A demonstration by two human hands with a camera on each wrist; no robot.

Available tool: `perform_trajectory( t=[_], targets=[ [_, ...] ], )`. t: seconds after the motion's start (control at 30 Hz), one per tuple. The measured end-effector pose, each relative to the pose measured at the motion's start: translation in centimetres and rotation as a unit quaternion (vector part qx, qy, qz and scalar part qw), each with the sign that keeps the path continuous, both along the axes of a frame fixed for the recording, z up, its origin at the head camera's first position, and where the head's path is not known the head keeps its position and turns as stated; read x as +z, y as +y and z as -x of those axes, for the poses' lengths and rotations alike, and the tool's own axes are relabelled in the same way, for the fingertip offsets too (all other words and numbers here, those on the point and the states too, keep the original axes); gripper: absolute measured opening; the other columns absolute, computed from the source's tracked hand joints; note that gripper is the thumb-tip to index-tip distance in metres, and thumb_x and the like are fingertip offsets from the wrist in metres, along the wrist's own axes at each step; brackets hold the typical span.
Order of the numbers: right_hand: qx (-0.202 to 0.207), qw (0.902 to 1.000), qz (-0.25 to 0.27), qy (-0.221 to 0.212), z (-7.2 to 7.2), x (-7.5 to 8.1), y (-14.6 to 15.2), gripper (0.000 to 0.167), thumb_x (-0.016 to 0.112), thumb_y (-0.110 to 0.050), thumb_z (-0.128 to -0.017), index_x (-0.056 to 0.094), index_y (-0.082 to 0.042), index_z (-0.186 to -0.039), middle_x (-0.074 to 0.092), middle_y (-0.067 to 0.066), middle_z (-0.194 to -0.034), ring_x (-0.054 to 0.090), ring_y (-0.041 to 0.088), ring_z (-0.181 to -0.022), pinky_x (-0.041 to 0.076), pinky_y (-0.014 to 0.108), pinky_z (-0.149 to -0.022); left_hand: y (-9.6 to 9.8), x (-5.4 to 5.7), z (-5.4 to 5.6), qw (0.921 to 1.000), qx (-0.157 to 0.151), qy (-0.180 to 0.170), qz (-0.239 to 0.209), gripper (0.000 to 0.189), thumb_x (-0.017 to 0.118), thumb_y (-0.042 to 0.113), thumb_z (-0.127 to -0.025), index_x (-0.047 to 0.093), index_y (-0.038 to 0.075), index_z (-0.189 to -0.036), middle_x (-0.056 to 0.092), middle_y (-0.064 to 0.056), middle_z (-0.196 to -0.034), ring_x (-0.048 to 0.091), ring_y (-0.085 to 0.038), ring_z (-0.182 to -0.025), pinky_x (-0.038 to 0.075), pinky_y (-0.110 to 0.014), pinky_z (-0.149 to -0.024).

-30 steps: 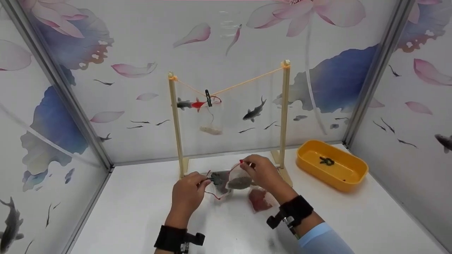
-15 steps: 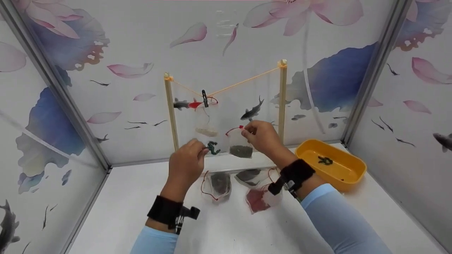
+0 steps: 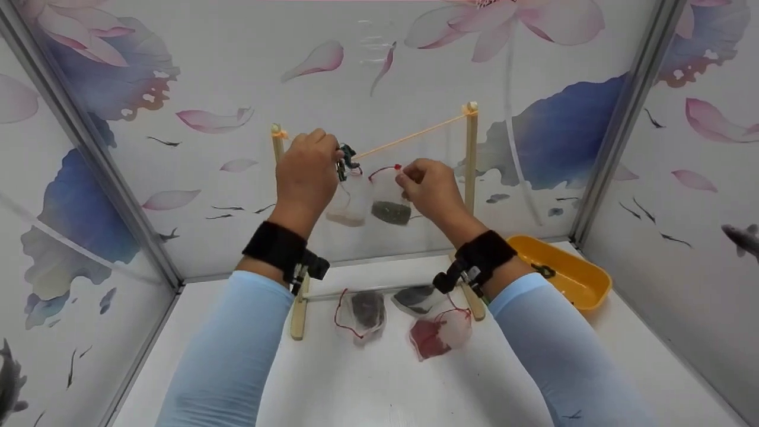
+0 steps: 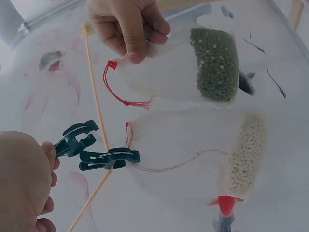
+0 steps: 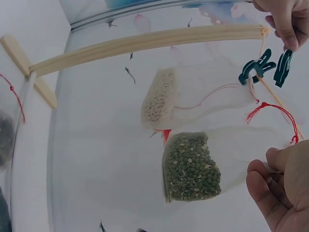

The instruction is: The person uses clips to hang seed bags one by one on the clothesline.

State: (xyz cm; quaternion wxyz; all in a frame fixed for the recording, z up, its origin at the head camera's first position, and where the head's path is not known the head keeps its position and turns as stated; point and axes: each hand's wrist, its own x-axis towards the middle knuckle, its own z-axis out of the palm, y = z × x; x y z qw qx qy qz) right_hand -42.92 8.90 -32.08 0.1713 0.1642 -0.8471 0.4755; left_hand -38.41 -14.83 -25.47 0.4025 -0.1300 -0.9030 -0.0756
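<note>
My left hand pinches the handles of a dark green clothespin, whose jaws are spread apart close to the orange string. Right by it, a second green clothespin clips a mesh bag of pale grains to that string. My right hand pinches the top edge of a mesh drawstring bag with green beans. This bag hangs to the right of the pale one, a little below the string, its red cord dangling from the top.
Two wooden posts hold up the string. Below on the white table lie a dark-filled bag, a bag with grey contents and a bag with red contents. A yellow tray with a green clothespin stands at the right.
Both hands have risen from the table to the string, the left with the clothespin, the right with the bag of green beans. The other bags have stayed in place.
</note>
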Motion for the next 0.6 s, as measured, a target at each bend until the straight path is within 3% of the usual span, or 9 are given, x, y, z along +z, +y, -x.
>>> perform_trajectory(
  t=[0.13,0.3,0.47,0.6],
  targets=[
    [0.005,0.9995,0.031,-0.005,0.4,0.7,-0.9,0.013,0.073,-0.020,-0.113,0.077,-0.008,-0.116,0.080,0.017,-0.109,0.081,0.023,-0.090,0.063,0.025,-0.074,0.2,0.7,1.1,0.9994,0.023,-0.015,0.019,0.023,0.070,0.028,-0.114,0.079,0.008,-0.112,0.073,-0.008,-0.101,0.072,-0.031,-0.096,0.065,-0.045,-0.077],
    [0.007,0.9983,0.056,-0.014,1.1,1.1,-1.7,0.014,0.073,-0.019,-0.114,0.076,-0.006,-0.114,0.080,0.018,-0.108,0.082,0.027,-0.091,0.068,0.033,-0.073,0.8,0.4,2.1,0.9985,0.037,-0.018,0.037,0.022,0.071,0.030,-0.113,0.082,0.011,-0.115,0.073,-0.006,-0.099,0.074,-0.029,-0.095,0.065,-0.043,-0.076],
    [0.002,0.9975,0.063,-0.030,1.4,1.3,-2.0,0.013,0.073,-0.020,-0.114,0.077,-0.008,-0.115,0.081,0.016,-0.110,0.081,0.022,-0.091,0.066,0.030,-0.069,1.6,0.4,2.4,0.9981,0.035,-0.030,0.040,0.021,0.072,0.030,-0.113,0.082,0.012,-0.115,0.074,-0.005,-0.099,0.075,-0.029,-0.096,0.064,-0.044,-0.075],
    [0.005,0.9973,0.072,-0.011,1.2,1.7,-2.1,0.013,0.074,-0.021,-0.113,0.078,-0.008,-0.114,0.081,0.016,-0.106,0.080,0.021,-0.087,0.065,0.033,-0.064,2.1,0.6,2.5,0.9984,0.031,-0.028,0.039,0.023,0.072,0.032,-0.112,0.084,0.013,-0.114,0.075,-0.005,-0.100,0.074,-0.029,-0.096,0.065,-0.044,-0.075]
  ],
)
